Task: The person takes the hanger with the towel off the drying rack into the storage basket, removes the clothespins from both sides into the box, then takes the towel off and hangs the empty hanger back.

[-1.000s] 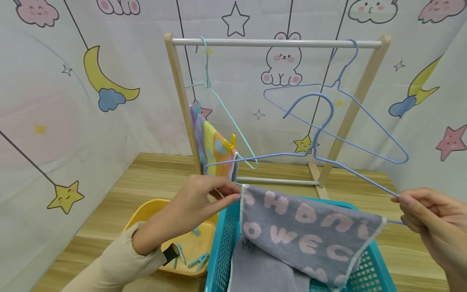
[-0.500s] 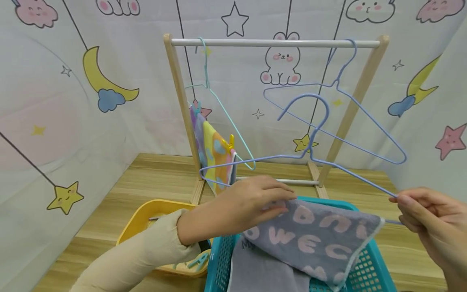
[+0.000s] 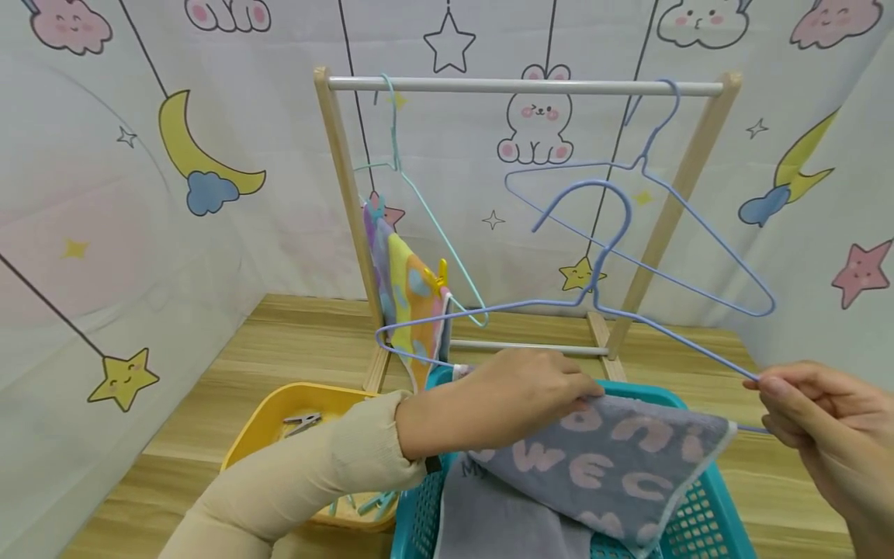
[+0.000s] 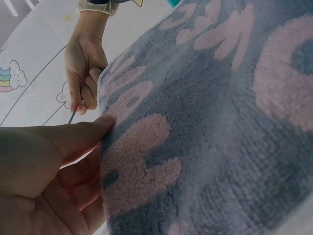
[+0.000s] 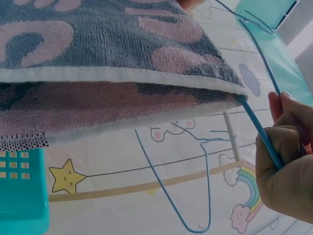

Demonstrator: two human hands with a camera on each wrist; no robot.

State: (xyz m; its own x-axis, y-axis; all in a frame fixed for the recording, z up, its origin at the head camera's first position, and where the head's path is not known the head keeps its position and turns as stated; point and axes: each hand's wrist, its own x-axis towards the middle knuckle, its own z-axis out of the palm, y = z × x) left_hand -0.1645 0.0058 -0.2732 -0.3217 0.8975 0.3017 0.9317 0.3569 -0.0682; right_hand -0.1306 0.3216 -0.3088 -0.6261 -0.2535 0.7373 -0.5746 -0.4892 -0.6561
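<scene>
A grey towel (image 3: pixel 621 466) with pink letters hangs folded over the bottom bar of a purple-blue wire hanger (image 3: pixel 595 281) in the head view. My left hand (image 3: pixel 513 392) pinches the towel's top fold at the bar, thumb in front and fingers behind in the left wrist view. At the hanger's right corner, my right hand (image 3: pixel 817 415) grips the wire, just beyond the towel's white edge. The right wrist view shows the bar (image 5: pixel 259 125) running out of the towel's fold into that hand. The left hand covers part of the lettering.
Below stands a teal basket (image 3: pixel 646 390) with another grey cloth (image 3: pixel 506 512). A yellow tub (image 3: pixel 240 442) holds several clothespins. Behind, a drying rack (image 3: pixel 489 84) carries an empty blue hanger (image 3: pixel 726 241) and a mint hanger (image 3: pixel 443 225) with a colourful towel (image 3: pixel 412 299) pegged on.
My left hand has moved right along the towel's top fold, from its left corner to around the middle. The hanger has shifted slightly left; the right hand keeps its grip.
</scene>
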